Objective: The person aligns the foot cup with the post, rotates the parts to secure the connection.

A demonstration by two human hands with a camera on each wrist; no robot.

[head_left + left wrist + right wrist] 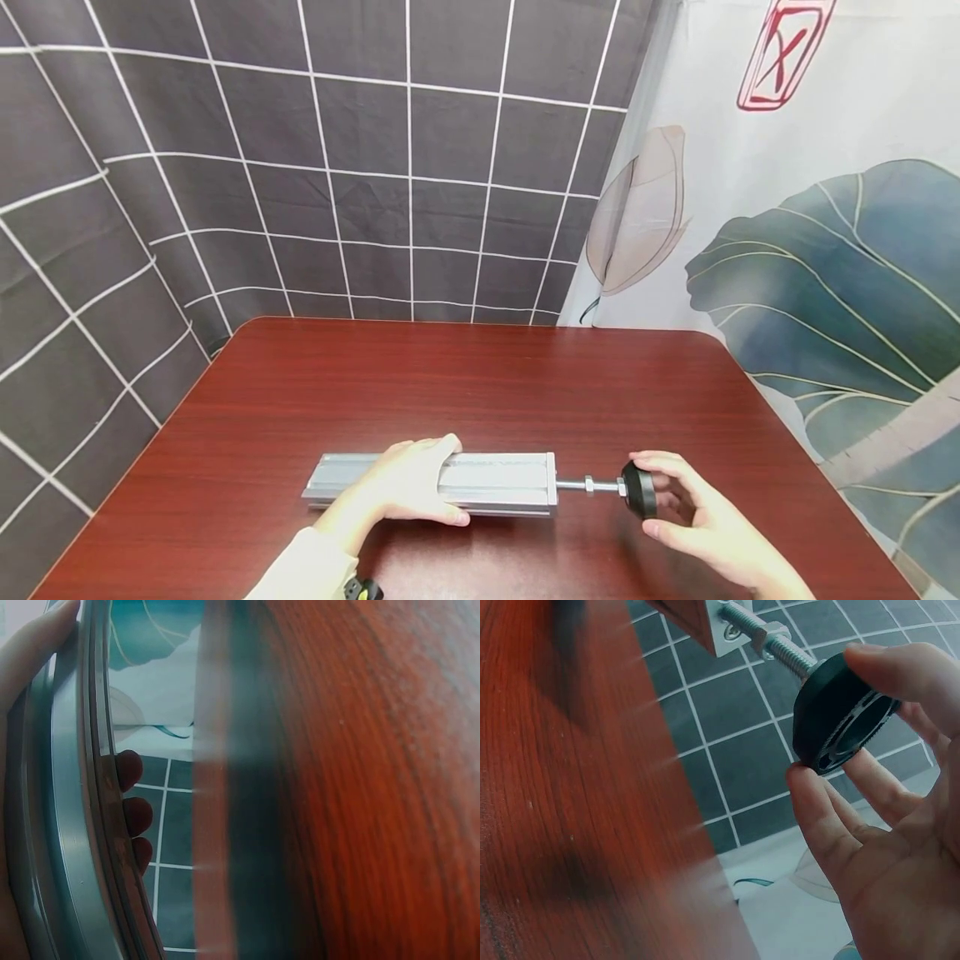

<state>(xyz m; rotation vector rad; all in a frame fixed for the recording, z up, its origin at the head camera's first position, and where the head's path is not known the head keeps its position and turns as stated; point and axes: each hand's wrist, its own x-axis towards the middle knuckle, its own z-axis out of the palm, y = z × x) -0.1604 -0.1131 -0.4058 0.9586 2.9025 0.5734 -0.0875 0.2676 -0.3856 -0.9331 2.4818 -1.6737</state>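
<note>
A silver aluminium profile [498,482] lies crosswise in the head view, apparently held a little above the table. My left hand [416,479] grips it around its middle; in the left wrist view the fingertips [138,817] curl round its far side. A threaded rod [791,656] with a hex nut [769,637] sticks out of the profile's white end plate [724,630]. On the rod's outer end sits a round black levelling foot [640,490]. My right hand [701,521] pinches the foot's rim between thumb and fingers, its ribbed hollow underside facing the palm [907,877].
The reddish-brown wooden table [480,375] spreads beneath both hands. Behind it and on the left hangs a dark grey curtain [375,200] with white grid lines. A white curtain [675,275] with a leaf print hangs at the right. A dark strap [363,590] shows at the left wrist.
</note>
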